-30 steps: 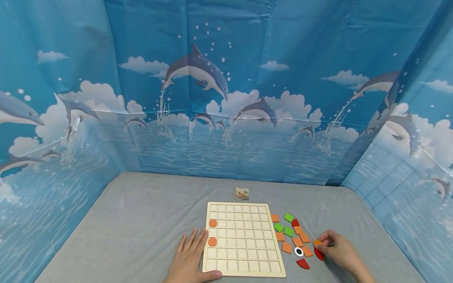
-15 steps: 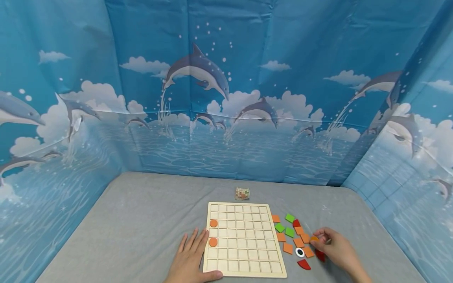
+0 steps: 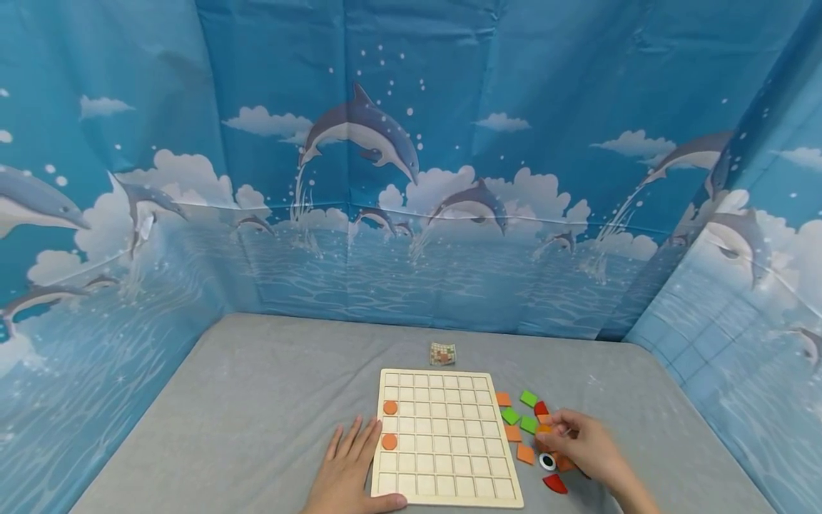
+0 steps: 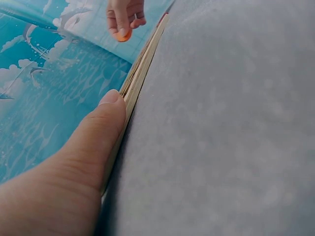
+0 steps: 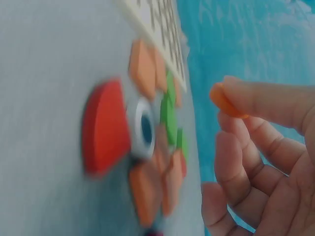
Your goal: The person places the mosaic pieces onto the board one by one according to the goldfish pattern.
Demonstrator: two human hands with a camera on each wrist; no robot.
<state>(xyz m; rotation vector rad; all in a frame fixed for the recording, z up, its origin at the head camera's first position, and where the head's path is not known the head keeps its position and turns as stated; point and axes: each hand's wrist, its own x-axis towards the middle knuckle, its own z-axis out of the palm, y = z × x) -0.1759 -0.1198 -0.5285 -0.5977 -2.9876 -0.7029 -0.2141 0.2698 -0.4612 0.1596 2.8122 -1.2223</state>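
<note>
My right hand (image 3: 587, 446) pinches an orange disc (image 5: 223, 102) between thumb and index finger, raised over the loose pieces to the right of the grid board. My left hand (image 3: 347, 471) lies with fingers spread along the left side of the pale wooden grid board (image 3: 443, 501). Its thumb (image 4: 96, 130) touches the board's near edge. Two orange discs sit in the board's left column, an upper disc (image 3: 390, 407) and a lower disc (image 3: 389, 442). Part of the loose pieces is hidden beneath my right hand in the head view.
Beside the board lie several orange squares (image 3: 525, 453), green squares (image 3: 529, 398), a red quarter-round piece (image 3: 555, 484) and a white ring-shaped piece with a dark centre (image 3: 547, 462). A small patterned card (image 3: 442, 354) lies beyond the board on the grey cloth (image 3: 270, 400).
My right hand has moved left with the orange disc, from the right end of the loose pieces to above them. My left hand stays at the board.
</note>
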